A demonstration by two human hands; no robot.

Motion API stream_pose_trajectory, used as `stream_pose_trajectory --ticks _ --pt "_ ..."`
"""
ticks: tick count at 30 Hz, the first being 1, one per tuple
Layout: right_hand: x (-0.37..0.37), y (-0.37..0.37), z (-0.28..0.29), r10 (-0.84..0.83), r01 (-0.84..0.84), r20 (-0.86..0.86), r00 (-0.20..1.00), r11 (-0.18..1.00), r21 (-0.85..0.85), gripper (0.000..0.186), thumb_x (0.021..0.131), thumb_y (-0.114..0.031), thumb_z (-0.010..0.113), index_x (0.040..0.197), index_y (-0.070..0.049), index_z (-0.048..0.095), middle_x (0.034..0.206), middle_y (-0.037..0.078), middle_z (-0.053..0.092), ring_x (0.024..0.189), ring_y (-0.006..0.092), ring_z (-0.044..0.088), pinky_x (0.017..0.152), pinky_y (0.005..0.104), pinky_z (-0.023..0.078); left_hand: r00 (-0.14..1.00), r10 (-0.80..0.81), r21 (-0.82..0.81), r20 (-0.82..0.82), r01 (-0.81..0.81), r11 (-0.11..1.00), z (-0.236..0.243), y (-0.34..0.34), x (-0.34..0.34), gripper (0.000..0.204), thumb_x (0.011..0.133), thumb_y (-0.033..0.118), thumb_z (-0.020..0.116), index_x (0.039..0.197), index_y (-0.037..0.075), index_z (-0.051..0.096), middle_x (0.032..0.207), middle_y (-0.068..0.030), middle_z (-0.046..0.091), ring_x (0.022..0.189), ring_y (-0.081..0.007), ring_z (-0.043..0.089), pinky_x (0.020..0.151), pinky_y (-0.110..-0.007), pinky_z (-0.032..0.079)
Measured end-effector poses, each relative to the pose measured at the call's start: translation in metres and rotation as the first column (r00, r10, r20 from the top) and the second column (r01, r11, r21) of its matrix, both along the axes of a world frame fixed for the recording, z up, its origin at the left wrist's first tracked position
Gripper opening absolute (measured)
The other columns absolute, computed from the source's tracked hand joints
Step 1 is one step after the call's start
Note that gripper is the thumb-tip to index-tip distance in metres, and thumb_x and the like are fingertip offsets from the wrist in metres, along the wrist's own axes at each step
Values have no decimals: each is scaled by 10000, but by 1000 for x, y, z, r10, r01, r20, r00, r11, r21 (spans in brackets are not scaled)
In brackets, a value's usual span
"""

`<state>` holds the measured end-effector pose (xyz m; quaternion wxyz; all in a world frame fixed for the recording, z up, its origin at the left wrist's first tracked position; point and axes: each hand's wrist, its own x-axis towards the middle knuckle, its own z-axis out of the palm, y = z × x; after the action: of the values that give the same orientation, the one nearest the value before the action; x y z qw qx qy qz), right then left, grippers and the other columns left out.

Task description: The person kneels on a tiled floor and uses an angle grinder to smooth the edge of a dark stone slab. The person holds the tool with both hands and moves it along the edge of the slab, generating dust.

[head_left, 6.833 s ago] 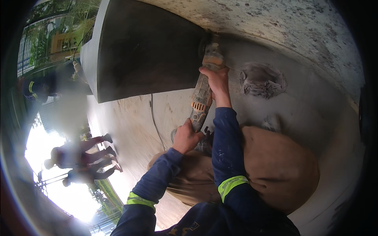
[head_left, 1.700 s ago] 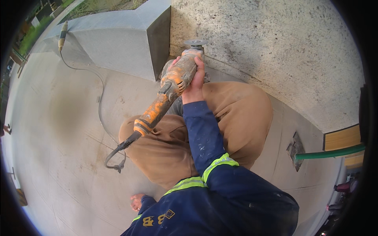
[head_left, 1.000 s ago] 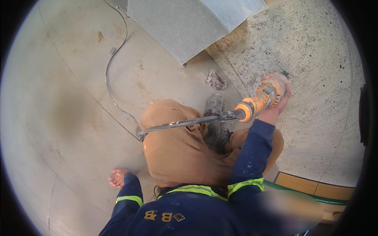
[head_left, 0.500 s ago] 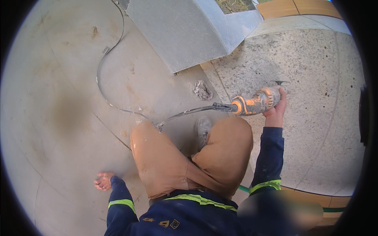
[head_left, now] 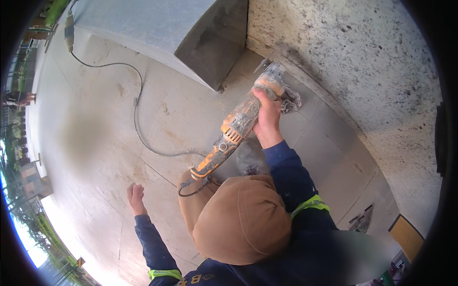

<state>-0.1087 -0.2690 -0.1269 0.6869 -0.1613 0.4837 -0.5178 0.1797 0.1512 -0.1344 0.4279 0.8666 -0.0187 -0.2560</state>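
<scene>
My right hand (head_left: pixel 268 114) is wrapped round an orange-and-grey angle grinder (head_left: pixel 241 117) caked with dust, close to its head. The disc end points up and away, near the foot of the speckled concrete block. Its rear handle slants down to the left over my knee, where the cord comes off. My left hand (head_left: pixel 136 196) is raised to the left of my legs, fingers loosely bent with nothing in them. Beside the grinder's head, partly behind my right hand, a crumpled grey rag (head_left: pixel 292 101) lies on the floor.
A pale speckled concrete block (head_left: pixel 377 71) curves along the right. A grey box-like block (head_left: pixel 143 28) stands ahead. The dark power cord (head_left: pixel 137 119) snakes over the paving to a connector (head_left: pixel 69 33). A dusty dark item (head_left: pixel 361 220) lies at lower right, near a wooden panel (head_left: pixel 405 236).
The grinder has come off the speckled surface and swung left, its head now pointing up and away. My left hand has lifted forward. My body and view have turned.
</scene>
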Motion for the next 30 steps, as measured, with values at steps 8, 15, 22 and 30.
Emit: stream_pose_trajectory --ticks 8,15,22,30 --pt "52 12 -67 44 -60 71 996 969 238 704 761 -85 761 1273 10 286 1176 141 486 1074 217 534 942 375 473 432 -873 519 -227 812 267 91 -277 -158 821 746 468 798 1317 12 423 979 -250 665 900 -398 670 776 -447 516" --pt "50 -10 -81 162 -159 -4 987 972 171 802 731 -93 774 1333 14 255 1196 137 491 1090 221 533 944 366 467 606 -791 696 -82 603 390 26 -292 -185 616 705 367 767 1117 41 446 863 -296 662 840 -491 638 730 -534 500" --pt "45 -30 -102 207 -216 80 975 969 117 854 725 -104 781 1373 14 237 1213 140 499 1095 224 539 935 366 475 640 -763 746 -90 551 373 4 -309 -199 591 696 281 703 1169 71 417 869 -311 654 854 -511 623 755 -566 485" --pt "50 -47 -103 264 -260 -9 965 956 134 888 704 -160 783 1368 17 219 1164 178 576 1049 265 597 918 377 488 658 -750 709 -62 558 431 3 -320 -205 591 699 258 689 1179 51 414 901 -327 653 873 -527 615 784 -570 483"
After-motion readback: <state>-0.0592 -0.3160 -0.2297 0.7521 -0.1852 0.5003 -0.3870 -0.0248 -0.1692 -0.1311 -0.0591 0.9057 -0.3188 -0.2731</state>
